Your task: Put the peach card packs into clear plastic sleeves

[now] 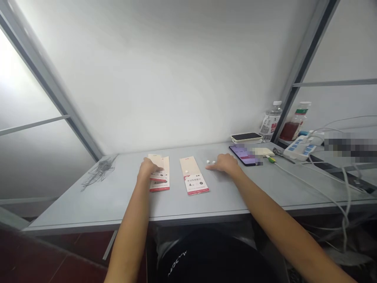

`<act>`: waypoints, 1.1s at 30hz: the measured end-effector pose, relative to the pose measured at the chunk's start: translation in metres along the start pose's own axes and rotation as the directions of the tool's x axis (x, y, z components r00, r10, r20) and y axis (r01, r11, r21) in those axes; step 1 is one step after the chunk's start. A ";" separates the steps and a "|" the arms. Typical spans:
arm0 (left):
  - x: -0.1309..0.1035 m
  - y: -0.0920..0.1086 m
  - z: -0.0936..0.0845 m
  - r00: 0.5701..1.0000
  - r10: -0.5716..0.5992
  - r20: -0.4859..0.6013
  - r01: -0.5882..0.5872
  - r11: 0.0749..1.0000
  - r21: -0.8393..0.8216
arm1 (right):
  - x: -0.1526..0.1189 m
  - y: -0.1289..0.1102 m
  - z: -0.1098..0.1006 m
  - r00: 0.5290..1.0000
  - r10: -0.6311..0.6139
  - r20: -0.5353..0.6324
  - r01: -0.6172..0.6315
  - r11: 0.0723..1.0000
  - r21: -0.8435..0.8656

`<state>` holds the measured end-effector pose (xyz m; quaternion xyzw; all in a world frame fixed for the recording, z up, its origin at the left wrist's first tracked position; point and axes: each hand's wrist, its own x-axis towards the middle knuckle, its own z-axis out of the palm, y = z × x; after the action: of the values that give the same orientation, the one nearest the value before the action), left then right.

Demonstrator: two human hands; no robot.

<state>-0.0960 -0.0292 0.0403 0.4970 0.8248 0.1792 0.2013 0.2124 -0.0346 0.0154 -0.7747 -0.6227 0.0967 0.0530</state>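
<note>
My left hand point(148, 168) is at the left edge of the upper of two overlapping ruler set packets point(165, 162), its thumb lying across the front and its other fingers mostly hidden. Cream above and white with a red strip below, the packets lie partly over one another. To their right, another ruler set packet point(194, 177) lies flat by itself, with a small white piece point(186, 171) on it. Resting on the table, my right hand point(226, 163) holds nothing visible and has one digit stretched leftward. Just beside it are two small white pieces point(208, 162).
A lit phone point(244, 155) lies right of my right hand, with another phone point(246, 136) behind it. Two bottles point(271, 122), a power strip point(300, 148) and loose cables fill the right side. Crumpled clear plastic point(100, 171) lies at the left.
</note>
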 end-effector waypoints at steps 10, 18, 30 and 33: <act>0.001 -0.001 -0.002 0.985 0.152 -0.076 -0.163 0.973 -0.163 | 0.007 0.005 0.003 0.996 -0.055 0.070 0.046 0.991 0.129; 0.003 0.006 0.003 0.964 0.262 -0.054 -0.262 0.885 -0.384 | 0.015 0.007 0.007 0.995 -0.093 0.036 0.072 0.920 0.386; -0.023 0.033 0.023 0.893 0.441 -0.085 -0.273 0.383 -0.883 | -0.002 -0.018 0.000 0.965 -0.226 -0.132 0.215 0.398 0.892; -0.036 0.042 0.032 0.834 0.550 0.042 -0.159 0.312 -0.937 | -0.005 -0.028 0.006 0.966 -0.239 -0.096 0.194 0.432 0.881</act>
<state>-0.0327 -0.0399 0.0398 0.5007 0.4065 0.5440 0.5369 0.1835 -0.0333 0.0157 -0.5462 -0.5769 0.4139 0.4444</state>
